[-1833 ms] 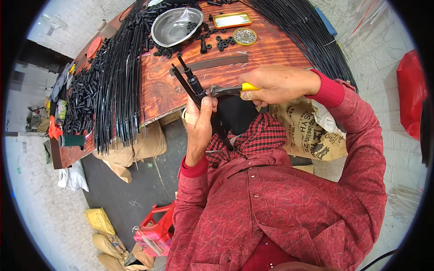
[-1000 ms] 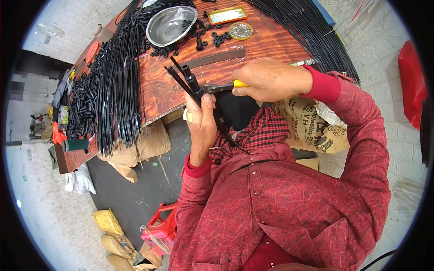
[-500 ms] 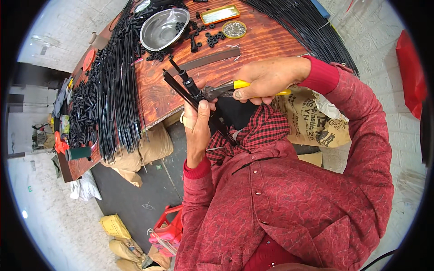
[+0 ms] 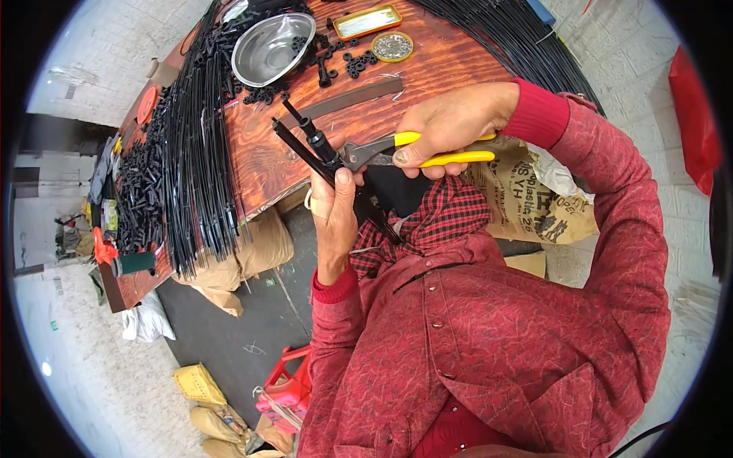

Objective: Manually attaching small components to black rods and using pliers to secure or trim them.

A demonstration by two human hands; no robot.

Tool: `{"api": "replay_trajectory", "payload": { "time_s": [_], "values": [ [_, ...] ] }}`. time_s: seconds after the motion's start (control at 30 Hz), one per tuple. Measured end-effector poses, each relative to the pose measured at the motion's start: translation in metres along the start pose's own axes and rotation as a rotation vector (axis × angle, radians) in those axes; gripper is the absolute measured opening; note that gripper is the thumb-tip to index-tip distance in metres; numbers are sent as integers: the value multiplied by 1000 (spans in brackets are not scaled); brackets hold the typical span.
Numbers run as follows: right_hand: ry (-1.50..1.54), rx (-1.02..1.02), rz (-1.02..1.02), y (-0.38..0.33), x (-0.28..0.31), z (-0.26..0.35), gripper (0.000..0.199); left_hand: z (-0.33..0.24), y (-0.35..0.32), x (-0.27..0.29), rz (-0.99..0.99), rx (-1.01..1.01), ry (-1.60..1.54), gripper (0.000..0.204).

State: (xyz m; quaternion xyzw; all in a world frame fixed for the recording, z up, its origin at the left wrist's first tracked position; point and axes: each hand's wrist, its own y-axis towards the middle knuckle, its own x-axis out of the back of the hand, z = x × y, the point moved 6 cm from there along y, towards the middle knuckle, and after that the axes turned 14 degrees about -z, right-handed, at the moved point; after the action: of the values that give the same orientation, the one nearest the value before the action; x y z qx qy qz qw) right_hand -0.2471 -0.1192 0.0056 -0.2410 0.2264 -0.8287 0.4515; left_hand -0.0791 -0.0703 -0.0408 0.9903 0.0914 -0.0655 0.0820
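My left hand point(image 4: 334, 210) is closed around a bundle of thin black rods point(image 4: 292, 146), held tilted over the table's front edge and my lap. Among the rods sits a stepped black plastic fitting point(image 4: 316, 139), its upper end poking out above my fingers. A pair of pliers point(image 4: 463, 158) with yellow handles and dark jaws is in my right hand point(image 4: 458, 122). The handles stand apart, and the jaws meet the lower part of the fitting beside my left fingers. Whether the jaws grip a small piece there is hidden.
On the reddish wooden table point(image 4: 267, 149) are a metal bowl point(image 4: 267, 49), a yellow-rimmed tray point(image 4: 368, 22), a round dish of small metal pieces point(image 4: 392, 46) and a flat dark bar point(image 4: 343, 104). Long black rods point(image 4: 202, 183) overhang at left. A printed sack point(image 4: 519, 198) stands at right.
The pliers' handles have spread apart in my right hand, with the jaws staying at the fitting. My left hand keeps its hold on the rods. The whole view has shifted slightly.
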Motion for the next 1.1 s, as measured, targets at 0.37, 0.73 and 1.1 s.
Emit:
{"api": "replay_trajectory", "payload": {
  "time_s": [0.37,0.73,1.1],
  "values": [
    [-66,-48,-30,-3,0,5,33,-3,-2,-6,-62,-168,236,48],
    [-129,-43,-63,-1,-9,5,27,8,-8,5,-18,1,217,56],
    [-66,41,4,17,-1,11,21,-5,10,9,-115,-171,367,47]
  ]
}}
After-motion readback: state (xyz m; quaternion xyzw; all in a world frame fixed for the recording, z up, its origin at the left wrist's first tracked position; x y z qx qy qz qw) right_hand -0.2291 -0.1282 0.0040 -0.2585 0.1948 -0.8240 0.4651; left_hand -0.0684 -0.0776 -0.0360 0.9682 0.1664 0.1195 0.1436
